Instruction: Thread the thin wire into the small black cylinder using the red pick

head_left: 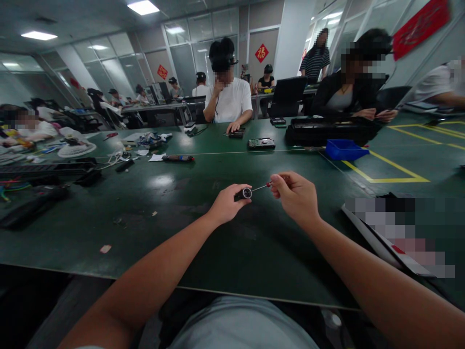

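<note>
Head view, hands [298, 196] partly hiding dark part [240, 195], slim tool [269, 184], perhaps screwdriver

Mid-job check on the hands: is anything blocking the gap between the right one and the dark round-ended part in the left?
Nothing visible blocks it. Only the thin-shafted tool in the right hand spans the gap, pointing towards the dark round-ended part in the left hand. Whether its tip touches is too small to tell.
</note>
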`<state>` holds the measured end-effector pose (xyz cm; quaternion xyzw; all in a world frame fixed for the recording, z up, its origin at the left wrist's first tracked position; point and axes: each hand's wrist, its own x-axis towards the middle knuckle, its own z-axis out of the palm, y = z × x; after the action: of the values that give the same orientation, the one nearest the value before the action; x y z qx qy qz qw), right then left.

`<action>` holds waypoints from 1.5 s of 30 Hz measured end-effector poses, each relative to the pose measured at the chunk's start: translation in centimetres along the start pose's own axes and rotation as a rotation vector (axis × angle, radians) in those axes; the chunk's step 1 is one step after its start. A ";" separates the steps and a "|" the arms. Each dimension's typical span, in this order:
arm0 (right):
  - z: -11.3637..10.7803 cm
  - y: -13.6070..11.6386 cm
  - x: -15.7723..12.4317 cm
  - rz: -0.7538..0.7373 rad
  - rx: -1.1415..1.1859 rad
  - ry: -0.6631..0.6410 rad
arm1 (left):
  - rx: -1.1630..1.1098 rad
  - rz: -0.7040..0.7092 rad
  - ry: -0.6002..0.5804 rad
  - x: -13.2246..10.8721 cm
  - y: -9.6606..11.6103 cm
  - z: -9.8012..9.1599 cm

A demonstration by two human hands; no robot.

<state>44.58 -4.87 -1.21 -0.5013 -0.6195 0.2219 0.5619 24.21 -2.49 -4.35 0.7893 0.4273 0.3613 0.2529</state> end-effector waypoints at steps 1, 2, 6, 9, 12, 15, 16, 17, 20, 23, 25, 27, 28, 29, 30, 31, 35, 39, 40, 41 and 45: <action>0.0 0.0 0.0 0.007 0.015 -0.003 | -0.002 0.000 0.003 0.0 0.0 0.0; 0.0 -0.1 0.0 0.016 0.028 -0.005 | -0.004 0.000 0.005 0.0 0.0 0.0; 0.2 0.0 0.1 0.071 0.074 0.000 | -0.004 0.004 0.004 0.0 0.0 0.0; 0.3 0.1 0.2 0.101 0.085 0.035 | -0.004 0.017 0.010 0.0 -0.1 0.1; 0.3 0.2 0.3 0.110 0.062 0.064 | -0.007 0.017 0.012 -0.1 -0.2 0.0; 0.3 0.3 0.3 0.108 0.076 0.057 | -0.009 0.010 0.007 -0.1 -0.1 0.0; 0.3 0.3 0.3 0.107 0.086 0.051 | -0.008 0.003 0.006 -0.1 0.0 -0.1; 0.3 0.3 0.2 0.106 0.091 0.046 | -0.008 -0.003 0.007 -0.1 0.0 -0.1; 0.4 0.3 0.2 0.097 0.069 0.046 | -0.007 -0.006 0.015 0.0 0.1 0.0; 0.4 0.3 0.2 0.088 0.028 0.051 | -0.001 -0.005 0.021 0.0 0.2 0.0; 0.3 0.2 0.2 0.088 -0.017 0.047 | 0.009 -0.007 0.015 0.0 0.2 -0.1; 0.2 0.1 0.2 0.073 -0.089 0.050 | 0.019 0.005 0.013 0.0 0.1 -0.1; 0.1 0.1 0.2 0.054 -0.130 0.057 | 0.023 0.015 0.014 0.0 0.1 -0.1; 0.0 0.1 0.2 0.029 -0.168 0.067 | 0.025 0.026 0.019 0.0 0.0 -0.2; 0.0 0.1 0.2 0.004 -0.198 0.074 | 0.026 0.037 0.024 0.0 0.0 -0.2; 0.0 0.1 0.1 -0.018 -0.216 0.080 | 0.025 0.046 0.030 0.0 -0.1 -0.2; -0.1 -0.1 0.1 -0.042 -0.222 0.062 | 0.023 0.053 0.028 0.0 -0.2 -0.2; 0.0 0.0 0.2 -0.046 -0.200 -0.014 | 0.040 0.044 0.021 0.0 -0.3 -0.3; 0.1 0.0 0.2 -0.055 -0.188 -0.038 | 0.045 0.042 0.026 0.0 -0.3 -0.4; 0.1 0.1 0.2 -0.064 -0.174 -0.059 | 0.051 0.039 0.032 0.0 -0.4 -0.4; 0.1 0.4 0.2 -0.041 -0.131 -0.131 | 0.064 0.020 0.035 0.1 -0.5 -0.5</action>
<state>44.62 -4.50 -1.45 -0.5086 -0.6781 0.2019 0.4907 23.62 -2.08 -4.40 0.7947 0.4349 0.3639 0.2164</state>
